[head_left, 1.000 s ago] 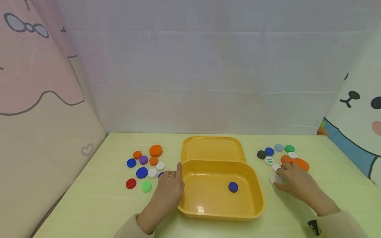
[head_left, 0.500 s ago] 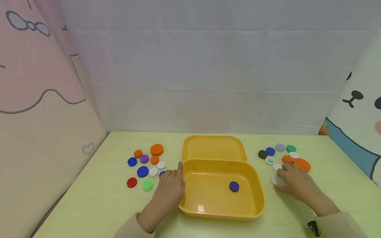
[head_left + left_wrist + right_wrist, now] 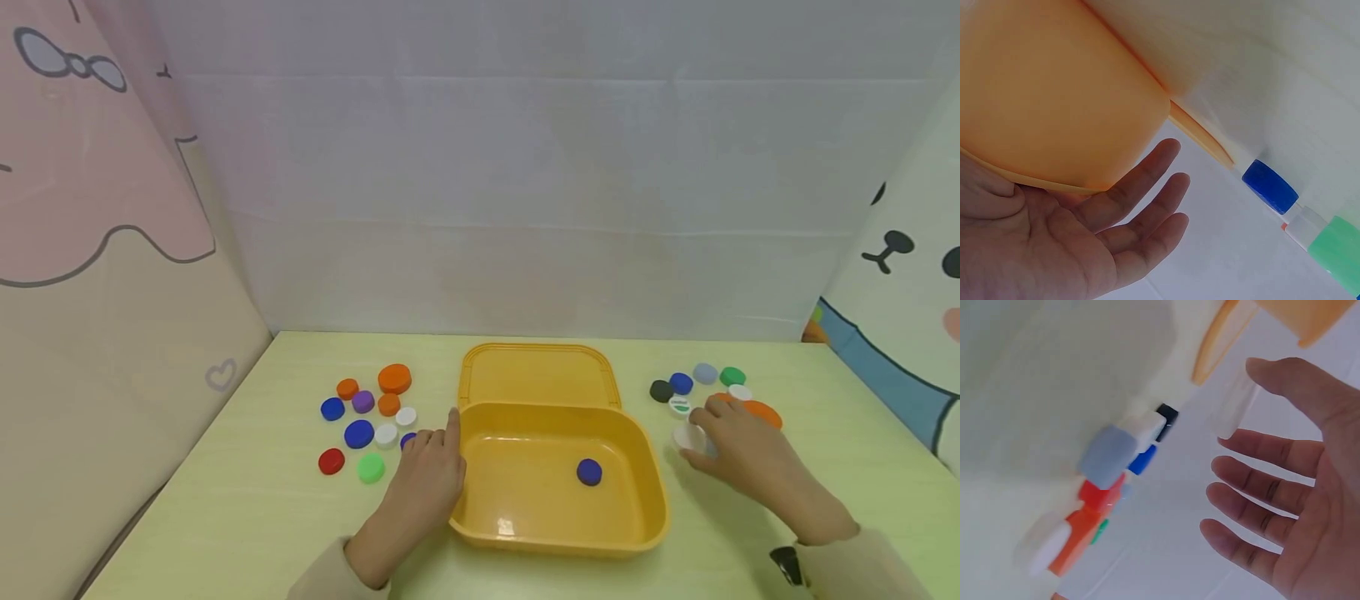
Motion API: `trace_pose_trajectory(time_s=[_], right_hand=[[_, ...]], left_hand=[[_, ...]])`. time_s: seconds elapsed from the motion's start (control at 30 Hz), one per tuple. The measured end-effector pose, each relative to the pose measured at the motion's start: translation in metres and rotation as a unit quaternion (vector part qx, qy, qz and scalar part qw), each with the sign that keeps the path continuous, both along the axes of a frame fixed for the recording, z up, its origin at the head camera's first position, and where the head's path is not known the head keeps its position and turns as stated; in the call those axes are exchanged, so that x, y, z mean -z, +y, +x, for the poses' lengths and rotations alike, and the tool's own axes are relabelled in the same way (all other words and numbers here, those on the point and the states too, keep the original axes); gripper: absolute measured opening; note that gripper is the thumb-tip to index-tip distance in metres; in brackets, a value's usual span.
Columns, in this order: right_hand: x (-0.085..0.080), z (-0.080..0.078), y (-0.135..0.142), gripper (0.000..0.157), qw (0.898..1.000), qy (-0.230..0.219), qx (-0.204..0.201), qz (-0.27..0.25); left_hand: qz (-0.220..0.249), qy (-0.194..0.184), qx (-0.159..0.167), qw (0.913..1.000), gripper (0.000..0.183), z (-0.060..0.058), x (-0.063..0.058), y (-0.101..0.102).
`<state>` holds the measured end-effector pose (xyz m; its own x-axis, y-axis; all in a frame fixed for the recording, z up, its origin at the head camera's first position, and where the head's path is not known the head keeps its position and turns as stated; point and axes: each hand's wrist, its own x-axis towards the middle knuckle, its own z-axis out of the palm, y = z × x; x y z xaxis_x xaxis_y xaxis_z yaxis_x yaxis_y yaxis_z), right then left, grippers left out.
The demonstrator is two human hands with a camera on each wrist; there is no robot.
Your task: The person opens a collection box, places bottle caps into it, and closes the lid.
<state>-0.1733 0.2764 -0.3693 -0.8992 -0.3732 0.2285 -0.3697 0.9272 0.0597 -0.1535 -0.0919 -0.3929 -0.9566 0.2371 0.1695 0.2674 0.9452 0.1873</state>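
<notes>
My left hand [image 3: 429,479] is at the left rim of the yellow plastic box [image 3: 555,547]. Its index finger lies along that rim, the thumb is largely hidden behind the wall, and the other fingers bend loosely outside, as the left wrist view shows. Inside the box sits one dark blue bottle cap [image 3: 589,472]. My right hand [image 3: 753,454] pinches a whitish, see-through cap [image 3: 1235,406] between thumb and index finger, raised off the table in the right wrist view. Its other fingers are spread. Orange caps [image 3: 763,414] lie partly behind this hand.
Behind the box lies its yellow lid [image 3: 536,375]. Several coloured caps are scattered left of the box, among them a red cap [image 3: 332,461] and a light green cap [image 3: 371,467]. At the right are a black cap [image 3: 662,391] and a green cap [image 3: 732,377].
My right hand has lifted the whitish cap slightly and shifted it a little up and left. The left hand and the box have stayed in place.
</notes>
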Motion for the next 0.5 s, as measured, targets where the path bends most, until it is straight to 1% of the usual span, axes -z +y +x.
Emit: trace_pose_trajectory(time_s=[0.17,0.27,0.4,0.5], right_hand=[[-0.014,0.003,-0.008,0.039,0.998,0.047,-0.032,-0.003],[-0.022,0.006,-0.016,0.037,0.997,0.064,-0.041,-0.003],[-0.034,0.011,-0.029,0.037,0.997,0.063,-0.038,0.006],[-0.040,0.016,-0.040,0.037,0.997,0.061,-0.038,0.012]], left_hand=[[0.000,0.004,0.002,1.0000,0.051,0.000,-0.001,0.000],[0.001,0.002,0.003,1.0000,0.051,0.000,-0.001,0.000],[0.003,-0.005,0.002,1.0000,0.052,0.000,-0.001,0.000],[0.004,-0.009,0.000,1.0000,0.052,0.000,0.000,0.000]])
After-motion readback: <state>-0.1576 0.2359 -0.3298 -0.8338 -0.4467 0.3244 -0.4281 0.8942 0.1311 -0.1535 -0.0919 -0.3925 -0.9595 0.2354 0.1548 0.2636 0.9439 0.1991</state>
